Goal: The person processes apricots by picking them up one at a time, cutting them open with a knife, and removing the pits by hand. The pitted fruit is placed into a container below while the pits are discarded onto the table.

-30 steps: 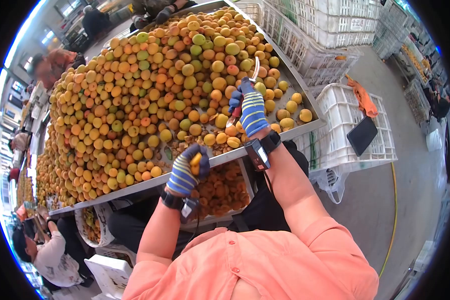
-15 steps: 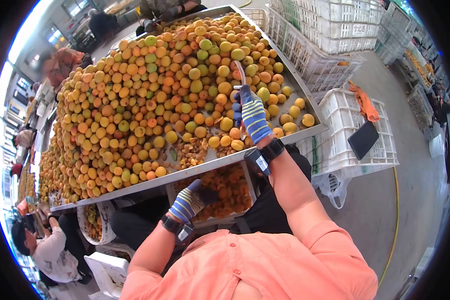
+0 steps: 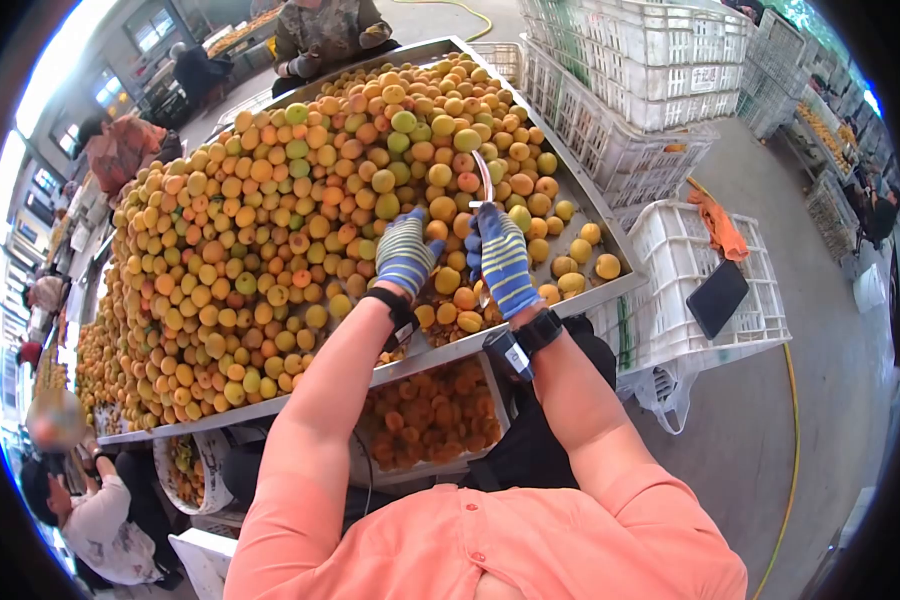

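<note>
My right hand point(image 3: 503, 255), in a blue and yellow striped glove, is closed around the handle of a knife point(image 3: 486, 178). The knife's curved blade points away from me over the fruit. Beside it, my left hand point(image 3: 405, 252), gloved the same way, reaches palm down onto the heap of apricots point(image 3: 270, 230). Its thumb stands apart from the fingers, and the fingertips are at the fruit; I see no apricot in its grasp. The heap lies on a metal-edged table point(image 3: 450, 350). Below the edge is a crate of split orange fruit point(image 3: 432, 415).
White plastic crates point(image 3: 660, 60) are stacked at right. A nearer crate point(image 3: 660, 290) carries a dark phone-like slab point(image 3: 717, 299) and an orange glove point(image 3: 718, 225). A bucket point(image 3: 208, 470) stands under the table. Other people work across and to the left; a yellow hose point(image 3: 792, 440) crosses the floor.
My left hand has risen from above the crate of split fruit below the table to the apricot heap. My right hand keeps hold of the knife in nearly the same place.
</note>
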`<state>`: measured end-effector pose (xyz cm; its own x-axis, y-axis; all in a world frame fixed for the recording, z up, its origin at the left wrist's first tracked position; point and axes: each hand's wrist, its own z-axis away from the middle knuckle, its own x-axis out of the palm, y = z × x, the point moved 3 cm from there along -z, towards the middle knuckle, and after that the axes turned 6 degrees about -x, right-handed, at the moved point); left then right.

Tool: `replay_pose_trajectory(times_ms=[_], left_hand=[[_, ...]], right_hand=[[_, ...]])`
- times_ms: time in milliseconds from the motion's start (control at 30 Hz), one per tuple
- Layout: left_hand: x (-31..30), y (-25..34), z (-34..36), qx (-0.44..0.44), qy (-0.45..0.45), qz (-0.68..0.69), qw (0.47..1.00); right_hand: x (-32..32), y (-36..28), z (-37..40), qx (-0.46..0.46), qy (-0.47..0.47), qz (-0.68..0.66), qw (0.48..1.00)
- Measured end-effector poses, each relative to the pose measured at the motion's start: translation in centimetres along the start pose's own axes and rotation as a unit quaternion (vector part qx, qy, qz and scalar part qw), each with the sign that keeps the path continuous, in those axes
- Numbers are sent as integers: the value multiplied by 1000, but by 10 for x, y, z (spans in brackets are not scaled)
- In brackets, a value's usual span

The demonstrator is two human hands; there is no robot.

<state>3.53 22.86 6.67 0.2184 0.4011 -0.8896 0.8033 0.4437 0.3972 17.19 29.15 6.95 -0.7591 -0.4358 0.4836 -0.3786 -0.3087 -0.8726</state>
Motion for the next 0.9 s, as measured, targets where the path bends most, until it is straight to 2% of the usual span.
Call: replay_pose_trajectory(times_ms=[33,67,167,233,267,300,333,367,433,533,567,633,667,700,767,900], left_hand=[[2,6,-6,4,-28,-19,999],[8,7,-11,24,-2,-39,999],[29,-1,-19,30,-16,-31,999],[43,-15,-16,3,47,75,996],[41,-18,-13,-141,-38,281,948],[37,-17,-7,-275,-119,466,832],[47,-31,-5,-322,-133,619,704],[37,-28,5,-322,-152,727,587],[37,-52,20,-323,-226,775,493],[0,-44,53,-341,-239,813,407],[-3,-50,61,-327,-237,824,398],[-6,-59,76,-294,-233,845,380],[-15,-59,83,-301,-227,848,371],[-25,-57,92,-298,-231,849,371],[-41,-55,105,-269,-225,862,366],[-68,-55,127,-222,-215,880,361]], right_hand=[[-1,0,-2,-7,0,10,1000],[1,-2,-2,-12,1,20,1000],[1,-6,5,-19,8,50,999],[2,-11,7,5,-17,-4,1000],[0,-6,0,12,-34,-45,998],[-2,-2,-6,19,-52,-86,995],[-8,3,-9,40,-41,-118,991],[-6,-3,-6,63,-32,-150,986],[-4,-4,-3,91,-15,-179,980],[-6,2,-5,110,-31,-195,974],[-4,5,-7,91,-15,-189,978],[-2,10,-4,80,-50,-176,980],[3,2,8,136,-68,-177,972],[3,7,7,143,-65,-179,971],[6,18,1,93,-51,-187,977],[7,33,-1,105,-69,-148,981]])
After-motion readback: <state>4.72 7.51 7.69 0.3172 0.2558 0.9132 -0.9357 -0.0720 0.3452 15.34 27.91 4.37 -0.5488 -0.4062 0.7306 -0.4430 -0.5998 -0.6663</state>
